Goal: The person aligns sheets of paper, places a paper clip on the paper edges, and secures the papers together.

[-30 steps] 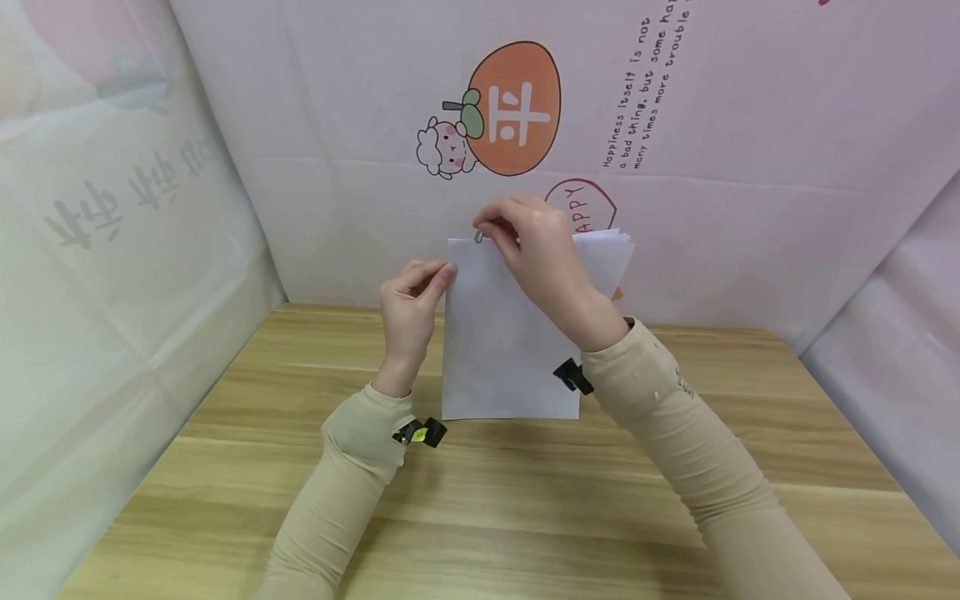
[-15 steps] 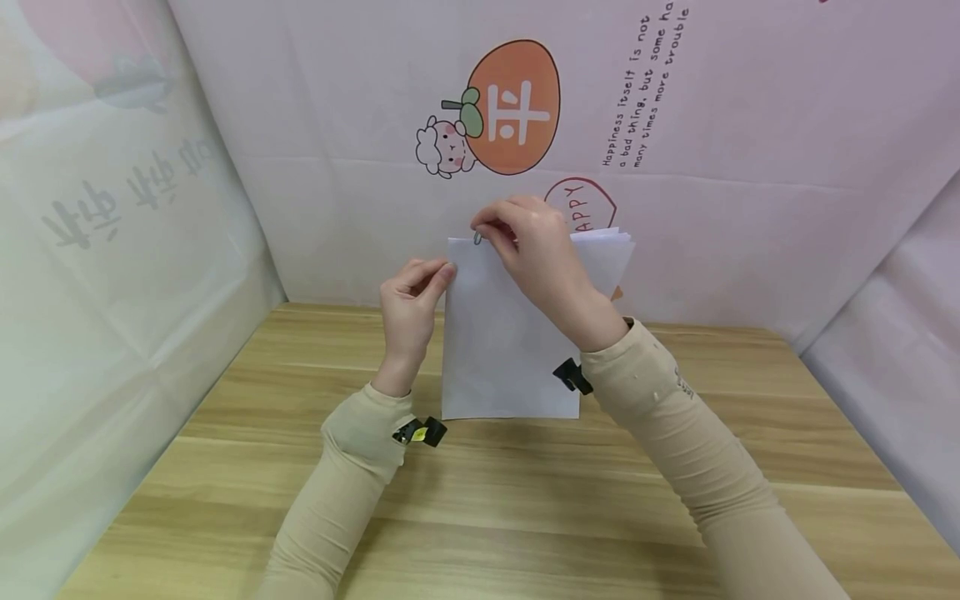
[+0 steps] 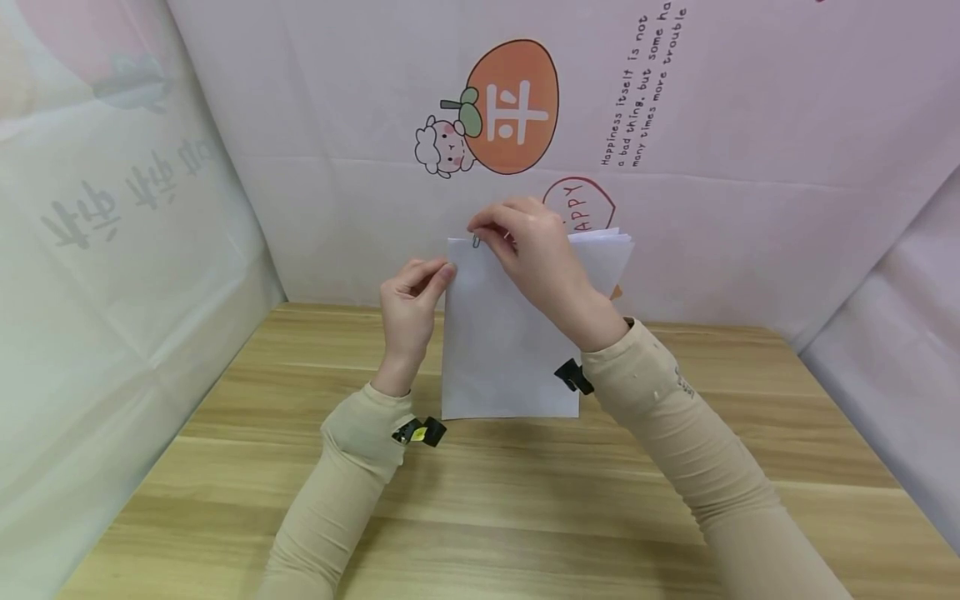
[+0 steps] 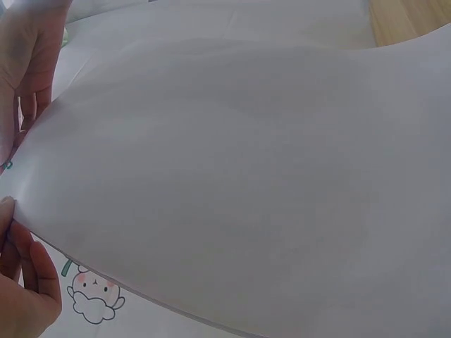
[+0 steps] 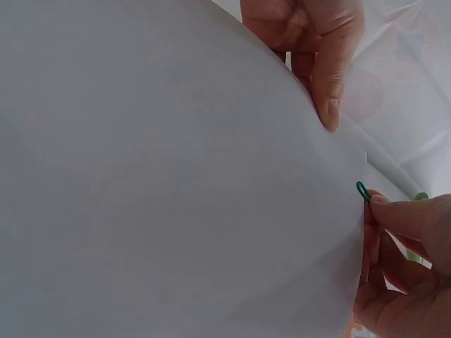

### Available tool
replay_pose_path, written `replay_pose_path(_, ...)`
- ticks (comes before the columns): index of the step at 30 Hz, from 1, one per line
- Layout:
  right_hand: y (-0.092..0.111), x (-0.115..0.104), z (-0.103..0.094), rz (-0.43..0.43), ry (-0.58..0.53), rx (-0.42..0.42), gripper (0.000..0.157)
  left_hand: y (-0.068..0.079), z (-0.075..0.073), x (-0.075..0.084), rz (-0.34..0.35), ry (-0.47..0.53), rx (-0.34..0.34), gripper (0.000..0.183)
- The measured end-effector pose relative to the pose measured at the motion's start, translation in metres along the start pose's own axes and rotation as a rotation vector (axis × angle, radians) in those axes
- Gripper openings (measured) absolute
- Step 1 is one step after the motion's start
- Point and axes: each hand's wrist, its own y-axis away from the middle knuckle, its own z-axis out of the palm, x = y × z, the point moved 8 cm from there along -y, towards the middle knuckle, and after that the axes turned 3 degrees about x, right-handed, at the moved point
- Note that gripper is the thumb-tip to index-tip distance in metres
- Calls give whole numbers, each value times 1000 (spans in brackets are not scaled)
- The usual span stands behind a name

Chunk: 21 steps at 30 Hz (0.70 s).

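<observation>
Several white paper sheets (image 3: 510, 350) stand upright in a stack above the table, fanned apart at their upper right corner. My left hand (image 3: 411, 304) pinches their left edge near the top corner, thumb on the near face. At the top edge, a short way right of that corner, my right hand (image 3: 534, 254) pinches a small green paper clip (image 5: 362, 190) between thumb and fingertips. The clip's loop overlaps the near face of the paper right at the edge. In the left wrist view only a bit of the clip (image 4: 8, 165) shows by the right hand (image 4: 32, 70).
Under the paper is a wood-grain table (image 3: 480, 508). A white cloth backdrop (image 3: 360, 108) with an orange fruit print and lettering rises behind it, and more cloth hangs at both sides. Black wrist cameras (image 3: 573, 377) sit at both cuffs.
My right hand has shifted slightly left along the top edge with the paper clip, whose loop now sits a little lower against the paper. The left hand and the sheets stay put.
</observation>
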Motion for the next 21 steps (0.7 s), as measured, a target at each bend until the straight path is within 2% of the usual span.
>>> replay_pose_path(10,3,5,1,49,-14,13,13,0,0,2,-1,1,4,19)
replay_pose_path(21,6,7,-1,-9,-35,92,8,1,1,2,15,-4,-3,18)
